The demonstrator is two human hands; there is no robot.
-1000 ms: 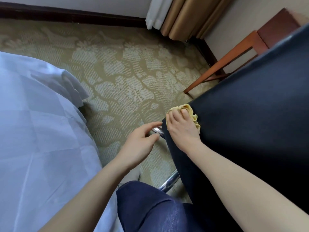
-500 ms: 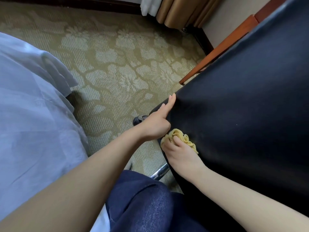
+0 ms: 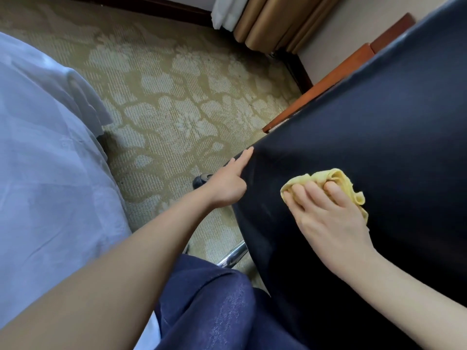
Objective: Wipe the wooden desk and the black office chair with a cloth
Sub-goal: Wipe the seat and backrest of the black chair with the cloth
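Note:
The black office chair (image 3: 379, 137) fills the right side, its broad dark surface tilted toward me. My right hand (image 3: 326, 213) lies on that surface with spread, fairly straight fingers and presses a crumpled yellow cloth (image 3: 336, 180) against it. My left hand (image 3: 227, 183) holds the chair's left edge, the index finger stretched along the rim and the other fingers curled. A strip of the wooden desk (image 3: 328, 79) shows orange-brown behind the chair at the upper right.
A bed with a white sheet (image 3: 38, 160) takes up the left. Patterned beige carpet (image 3: 177, 97) lies between bed and chair. The chair's chrome leg (image 3: 232, 256) and a black caster (image 3: 202, 179) sit below its edge. Curtains (image 3: 265, 21) hang at the back. My blue-trousered knee (image 3: 214, 299) is near.
My right hand has slid the cloth from the chair's left edge rightward onto its surface. My left hand left the chrome leg and took the chair's edge.

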